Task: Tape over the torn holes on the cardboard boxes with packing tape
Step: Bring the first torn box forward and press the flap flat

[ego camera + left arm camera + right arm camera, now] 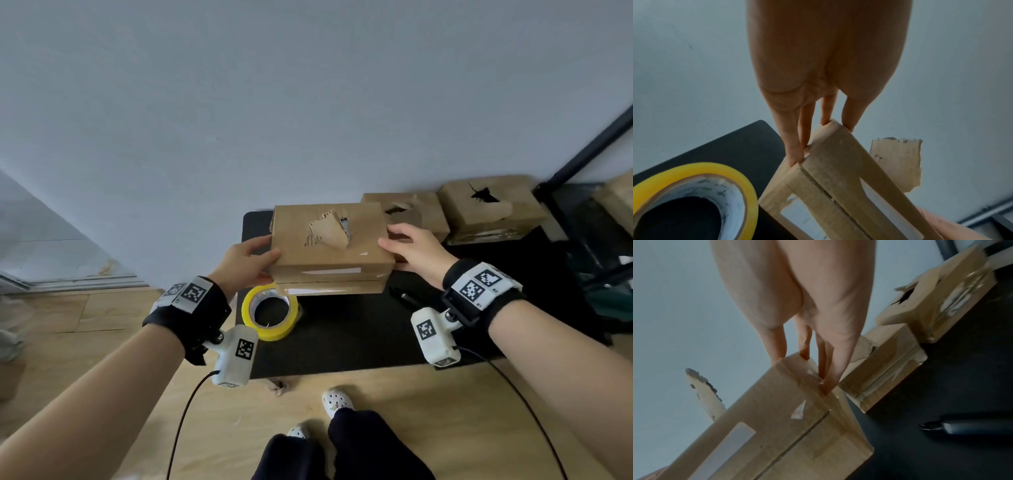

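My left hand (245,262) and right hand (416,251) clamp the torn cardboard box (330,246) by its ends above the black bench (359,339), tear upward, yellow packing tape (270,311) within reach.

torn-topped cardboard box (329,246) above the yellow tape roll (270,311), two holed boxes (445,209) beside
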### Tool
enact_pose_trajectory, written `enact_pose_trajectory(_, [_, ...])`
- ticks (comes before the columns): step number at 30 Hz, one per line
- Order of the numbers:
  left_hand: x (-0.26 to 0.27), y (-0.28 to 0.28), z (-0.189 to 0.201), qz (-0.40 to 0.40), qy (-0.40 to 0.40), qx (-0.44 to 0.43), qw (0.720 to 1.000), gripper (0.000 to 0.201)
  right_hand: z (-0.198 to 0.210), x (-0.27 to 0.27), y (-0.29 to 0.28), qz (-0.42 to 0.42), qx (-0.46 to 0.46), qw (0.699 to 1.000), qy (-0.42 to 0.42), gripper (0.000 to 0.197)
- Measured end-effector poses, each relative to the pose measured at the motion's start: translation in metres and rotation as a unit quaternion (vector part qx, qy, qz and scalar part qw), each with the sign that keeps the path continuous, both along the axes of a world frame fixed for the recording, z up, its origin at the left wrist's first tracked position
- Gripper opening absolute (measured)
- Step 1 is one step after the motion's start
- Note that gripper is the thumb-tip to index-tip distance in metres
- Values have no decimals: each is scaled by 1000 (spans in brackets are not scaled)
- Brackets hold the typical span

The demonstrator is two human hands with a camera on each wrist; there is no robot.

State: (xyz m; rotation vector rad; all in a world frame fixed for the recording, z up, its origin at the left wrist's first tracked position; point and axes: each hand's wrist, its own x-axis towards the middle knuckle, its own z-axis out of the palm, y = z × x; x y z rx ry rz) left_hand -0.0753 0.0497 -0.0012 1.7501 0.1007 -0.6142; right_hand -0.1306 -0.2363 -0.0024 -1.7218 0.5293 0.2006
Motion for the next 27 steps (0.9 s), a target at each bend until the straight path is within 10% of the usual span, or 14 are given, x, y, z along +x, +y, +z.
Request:
enact_pose_trajectory(15, [-69, -59, -32, -141, 49, 67, 986, 67, -41, -87, -50, -6, 15, 995, 95, 71])
enact_pose_trajectory(27, [-70, -88, -62, 4, 35, 153, 988, 67, -64, -50, -68, 137, -65, 986, 63, 90])
